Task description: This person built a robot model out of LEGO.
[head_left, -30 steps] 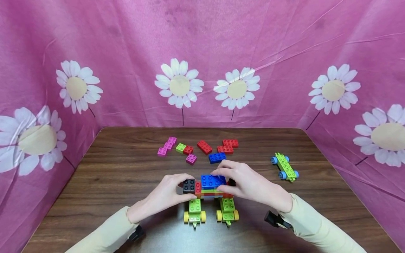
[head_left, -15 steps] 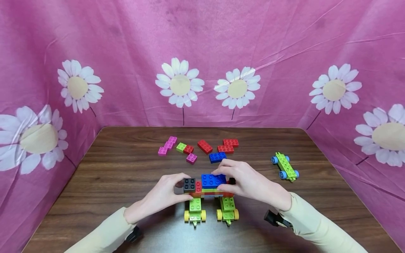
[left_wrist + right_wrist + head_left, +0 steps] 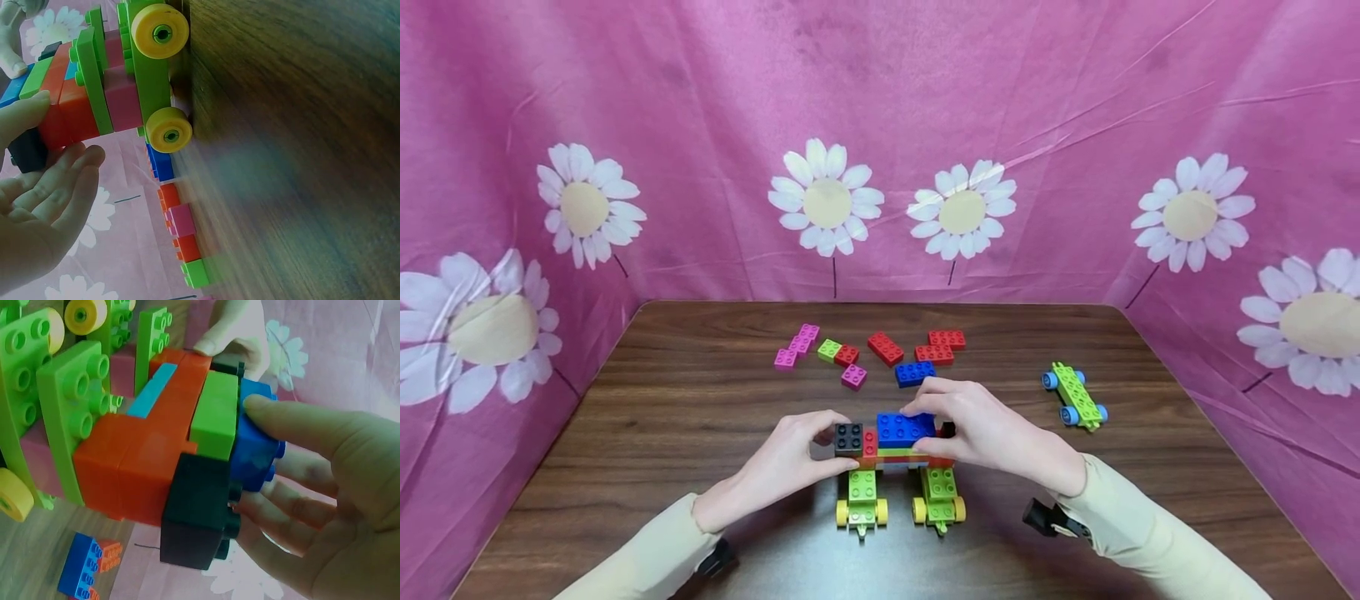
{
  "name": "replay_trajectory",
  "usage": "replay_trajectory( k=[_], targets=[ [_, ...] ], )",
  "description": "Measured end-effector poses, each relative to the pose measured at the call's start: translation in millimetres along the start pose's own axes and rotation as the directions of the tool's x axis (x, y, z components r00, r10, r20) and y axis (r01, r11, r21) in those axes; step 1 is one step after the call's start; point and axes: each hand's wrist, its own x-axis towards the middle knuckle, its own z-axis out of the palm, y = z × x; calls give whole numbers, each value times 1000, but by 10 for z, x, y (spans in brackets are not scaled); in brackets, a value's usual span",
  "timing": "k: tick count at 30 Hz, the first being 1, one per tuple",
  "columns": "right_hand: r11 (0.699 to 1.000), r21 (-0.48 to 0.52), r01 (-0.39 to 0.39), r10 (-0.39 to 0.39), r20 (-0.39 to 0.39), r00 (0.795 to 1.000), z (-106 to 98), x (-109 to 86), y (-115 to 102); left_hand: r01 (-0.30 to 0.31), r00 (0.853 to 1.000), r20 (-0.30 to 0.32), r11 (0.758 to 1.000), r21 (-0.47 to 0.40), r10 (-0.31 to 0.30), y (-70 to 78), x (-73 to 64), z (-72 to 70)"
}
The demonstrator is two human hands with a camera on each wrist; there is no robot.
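dark wood-grain table (image 3: 640,417) spreads beneath everything. closest to the wearer are two cream sleeves (image 3: 1157,533), each with a black wrist device (image 3: 715,557) near the cuff. a little farther in, a left lime base (image 3: 862,508) and a right lime base (image 3: 940,504) stand side by side, apart, their yellow wheels (image 3: 160,31) on the tabletop. the left wrist view shows pink bricks (image 3: 122,97) layered above the bases, then lime plates (image 3: 90,81).

across both bases runs the rest of the block structure (image 3: 891,458): red bricks (image 3: 150,456), a light blue piece (image 3: 152,390) set among them, a left black brick (image 3: 849,438) on one end and a right black brick (image 3: 194,512) on the other. the person's left hand (image 3: 793,454) grips the left end, thumb on the near side, fingers beyond. the right hand (image 3: 988,425) pinches the top blue brick (image 3: 902,429), which sits over a light green brick (image 3: 214,415); whether it is fully seated cannot be told.

beyond the hands lie a loose blue brick (image 3: 914,373), a small pink brick (image 3: 853,377) and several red, pink and green ones, with a blue-wheeled base (image 3: 1075,396) well off to the right. farthest back hangs a pink curtain (image 3: 880,67) printed with white daisies (image 3: 826,200).
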Motion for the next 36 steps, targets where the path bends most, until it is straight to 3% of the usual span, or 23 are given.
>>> replay_trajectory(
  k=[8,19,36],
  targets=[
    [999,-43,7,-5,52,999,-31,46,-39,-29,1000,-10,1000,11,29,-11,0,6],
    [997,-58,-42,50,145,988,-83,112,-84,6,1000,14,1000,-12,-6,8,11,-10],
    [993,-41,-109,112,108,988,-33,10,-54,-18,1000,6,1000,-6,18,-14,13,-13]
  ],
)
